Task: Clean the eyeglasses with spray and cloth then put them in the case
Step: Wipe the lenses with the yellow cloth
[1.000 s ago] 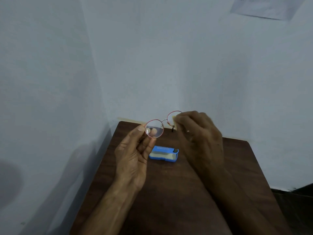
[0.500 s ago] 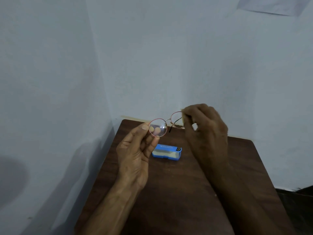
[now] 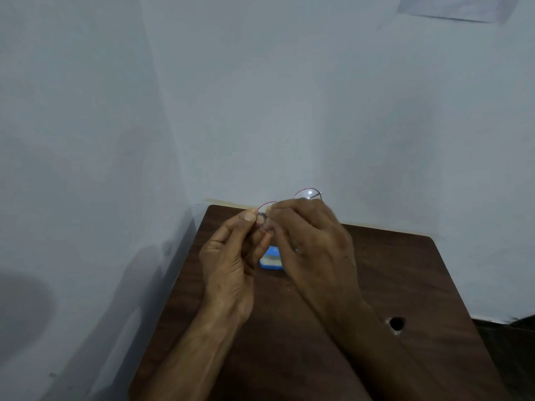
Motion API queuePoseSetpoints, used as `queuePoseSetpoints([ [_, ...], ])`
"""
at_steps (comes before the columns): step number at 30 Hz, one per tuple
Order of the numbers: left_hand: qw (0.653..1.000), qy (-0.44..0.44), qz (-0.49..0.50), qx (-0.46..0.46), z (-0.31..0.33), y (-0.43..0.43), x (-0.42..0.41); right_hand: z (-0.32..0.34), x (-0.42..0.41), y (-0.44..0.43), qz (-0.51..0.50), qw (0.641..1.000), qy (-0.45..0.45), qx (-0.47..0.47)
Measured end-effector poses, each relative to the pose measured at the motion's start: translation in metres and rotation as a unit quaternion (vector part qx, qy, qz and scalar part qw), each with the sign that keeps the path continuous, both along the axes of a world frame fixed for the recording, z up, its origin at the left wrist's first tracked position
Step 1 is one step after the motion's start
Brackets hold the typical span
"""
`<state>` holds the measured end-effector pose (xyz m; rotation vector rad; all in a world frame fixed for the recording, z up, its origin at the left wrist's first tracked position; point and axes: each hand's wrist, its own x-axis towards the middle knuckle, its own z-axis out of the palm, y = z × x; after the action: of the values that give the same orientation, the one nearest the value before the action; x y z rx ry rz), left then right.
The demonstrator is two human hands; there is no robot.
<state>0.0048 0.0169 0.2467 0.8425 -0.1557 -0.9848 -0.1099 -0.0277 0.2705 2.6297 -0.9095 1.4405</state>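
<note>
The left hand [image 3: 228, 264] holds the eyeglasses [image 3: 307, 194] by the rim of the lens on its own side. The thumb is on the near side and the fingertips are behind the lens, so the grip is closed on the thin red frame. The frame's long axis runs from this grip upward and to the right. The pair therefore sits tilted, its left end lower than its right.

Directly right of the left grip, and touching it, the right hand [image 3: 315, 250] is curled with its fingertips on the same lens. A small pale patch shows at those fingertips. It is judged to be the cloth [image 3: 268, 209], pinched against the lens, with most of it hidden inside the grip. The step in hand is judged to be wiping this lens.

Above and to the right of the right grip, the other lens projects free, with a bright glint on it. Neither hand touches it.

Below both grips, the blue case [image 3: 270, 261] lies on the table [image 3: 419, 279], in the gap between the two hands. Its right part is hidden behind the right hand, and whether it is open cannot be told. Both hands are about equally near to it. Placing the eyeglasses is judged to call for a straight descent from the grips, with the frame's axis first turned level
</note>
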Motion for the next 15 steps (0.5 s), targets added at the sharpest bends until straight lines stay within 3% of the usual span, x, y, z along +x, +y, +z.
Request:
queuePoseSetpoints([
  [3,1.0,-0.016,0.005,-0.007,-0.001,0.001,-0.002,0.0,-0.001,0.002,-0.003,1.0,0.006,0.004],
  [7,0.999,-0.05,0.005,-0.017,0.001,0.002,-0.008,0.012,-0.004,-0.017,-0.081,0.997,0.013,0.006],
  [12,0.997,-0.076,0.014,-0.008,0.001,0.002,-0.009,0.007,-0.001,0.008,-0.001,1.0,0.004,0.025],
  [15,0.997,-0.073,0.016,-0.02,0.0,0.004,-0.011,0.008,-0.01,-0.008,-0.051,0.998,-0.014,0.036],
])
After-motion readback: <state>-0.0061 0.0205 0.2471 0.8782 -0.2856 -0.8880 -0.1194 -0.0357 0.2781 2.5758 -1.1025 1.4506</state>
